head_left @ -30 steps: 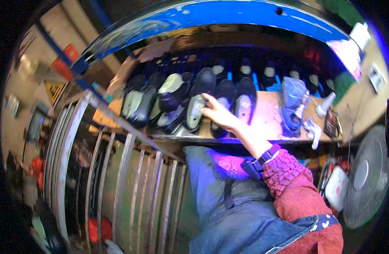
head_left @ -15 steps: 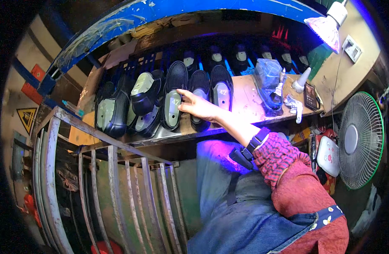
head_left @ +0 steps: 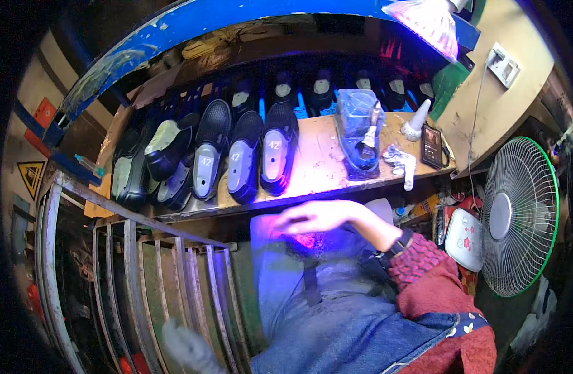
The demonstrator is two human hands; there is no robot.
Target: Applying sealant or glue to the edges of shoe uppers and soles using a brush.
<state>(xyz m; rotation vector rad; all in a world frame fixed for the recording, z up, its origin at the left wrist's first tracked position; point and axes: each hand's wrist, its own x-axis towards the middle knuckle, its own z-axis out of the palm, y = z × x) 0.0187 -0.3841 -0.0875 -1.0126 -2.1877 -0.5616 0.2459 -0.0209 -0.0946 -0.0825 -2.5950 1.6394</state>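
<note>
My right hand (head_left: 314,217) is bare and above my lap, just in front of the bench edge. Its fingers stretch out to the left, slightly smeared, with nothing in them. At the lower edge a blurred grey shape, apparently my left hand (head_left: 190,349) in a glove, is beside the metal rack; its fingers are too smeared to read. On the bench stand black shoes with grey insoles: one at the right end (head_left: 279,149), a middle one (head_left: 244,157) and another to its left (head_left: 211,149). Further left, one black shoe (head_left: 168,146) rests on others.
The wooden bench (head_left: 314,140) carries a plastic-wrapped container with a brush (head_left: 359,134), a white cone (head_left: 416,120) and a phone (head_left: 431,146). More shoes stand behind. A metal rack (head_left: 130,218) is at left, a fan (head_left: 514,215) at right, a lamp (head_left: 426,25) above.
My right hand has left the shoes and drawn back over my lap. A grey, blurred hand shape has come in at the lower left. The view has shifted right.
</note>
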